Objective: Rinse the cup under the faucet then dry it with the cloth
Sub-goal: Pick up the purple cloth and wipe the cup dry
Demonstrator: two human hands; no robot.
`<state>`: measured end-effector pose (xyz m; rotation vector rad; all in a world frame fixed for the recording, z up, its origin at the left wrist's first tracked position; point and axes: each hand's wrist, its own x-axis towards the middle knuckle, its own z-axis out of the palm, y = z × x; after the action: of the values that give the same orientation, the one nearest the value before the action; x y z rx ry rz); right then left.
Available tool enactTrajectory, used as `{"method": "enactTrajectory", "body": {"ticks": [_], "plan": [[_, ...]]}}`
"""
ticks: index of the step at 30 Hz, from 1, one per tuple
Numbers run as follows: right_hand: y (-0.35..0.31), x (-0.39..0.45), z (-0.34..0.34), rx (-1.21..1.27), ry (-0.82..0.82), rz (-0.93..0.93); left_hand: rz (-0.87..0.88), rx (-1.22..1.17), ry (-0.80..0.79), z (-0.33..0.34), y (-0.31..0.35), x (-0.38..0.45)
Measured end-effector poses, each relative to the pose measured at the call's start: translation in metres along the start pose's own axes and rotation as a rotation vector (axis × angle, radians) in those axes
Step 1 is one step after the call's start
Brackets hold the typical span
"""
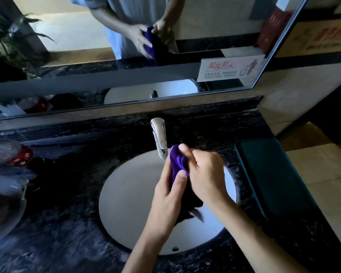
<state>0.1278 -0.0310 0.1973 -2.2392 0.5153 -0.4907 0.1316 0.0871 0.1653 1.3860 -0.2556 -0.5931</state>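
Marble counter (71, 243) surrounds white sink (130, 203) below mirror (106, 79).

Public washroom: round sink (126, 194), chrome faucet (159, 137), wall mirror (185, 56), notice sign (229, 70).

Faucet (159, 137) stands behind the sink (126, 194); both hands (187, 180) hold the cloth (178, 161) over it.

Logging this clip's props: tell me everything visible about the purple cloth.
The purple cloth is soft, deep violet fabric, bunched and creased. It is held above the white sink, just in front of the faucet. The left hand grips it from below and the right hand pinches its top. A darker portion hangs below the hands. No cup shows.
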Motion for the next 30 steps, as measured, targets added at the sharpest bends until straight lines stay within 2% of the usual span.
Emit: {"method": "enactTrajectory", "body": {"ticks": [2,3,5,7,9,12,14,15,17,18,19,21,23,25,26,28,30], "plan": [[0.002,-0.003,-0.003,0.442,-0.013,0.095,-0.249,-0.426,-0.058,-0.001,0.009,-0.001],[0.005,-0.003,-0.003,0.576,-0.013,0.152,-0.382,-0.619,-0.056,-0.002,0.007,0.0],[0.013,-0.005,-0.001,0.528,-0.016,0.122,-0.446,-0.763,-0.068,-0.004,-0.004,0.001],[0.024,-0.006,0.001,0.297,-0.02,0.0,-0.459,-0.699,0.027,-0.006,-0.007,0.008],[0.03,-0.006,0.0,0.091,-0.023,-0.098,-0.296,-0.465,0.079,-0.008,-0.007,0.012],[0.015,-0.006,0.001,0.023,-0.113,-0.048,-0.043,-0.02,0.02,-0.006,-0.007,0.012],[0.005,-0.005,0.002,-0.068,-0.075,0.013,-0.036,-0.013,-0.027,-0.001,-0.003,0.004],[0.002,-0.003,0.001,-0.01,-0.06,0.068,-0.092,-0.123,-0.027,0.003,-0.001,0.002],[-0.001,-0.003,0.002,0.364,-0.028,0.228,-0.333,-0.439,0.062,0.005,0.004,-0.003],[-0.002,-0.003,0.002,0.574,-0.017,0.317,-0.387,-0.541,0.07,0.001,-0.001,-0.005],[0.0,-0.003,0.003,0.681,-0.005,0.359,-0.407,-0.625,0.05,-0.003,-0.007,-0.005],[0.003,-0.005,0.004,0.584,-0.008,0.262,-0.444,-0.625,0.088,-0.007,-0.007,-0.005],[0.01,-0.003,0.006,0.319,-0.07,0.085,-0.502,-0.698,0.096,-0.011,-0.007,-0.003],[0.011,0.0,0.003,0.095,-0.078,-0.05,-0.428,-0.704,0.083,-0.012,-0.007,-0.002],[0.007,-0.001,0.002,0.055,-0.092,-0.069,-0.374,-0.627,0.105,-0.014,-0.007,-0.001],[-0.003,-0.003,0.003,0.14,-0.145,-0.022,-0.218,-0.413,0.123,-0.012,-0.005,0.0],[-0.013,-0.005,0.003,0.22,-0.124,0.035,-0.137,-0.35,0.092,-0.008,0.0,-0.002]]}}
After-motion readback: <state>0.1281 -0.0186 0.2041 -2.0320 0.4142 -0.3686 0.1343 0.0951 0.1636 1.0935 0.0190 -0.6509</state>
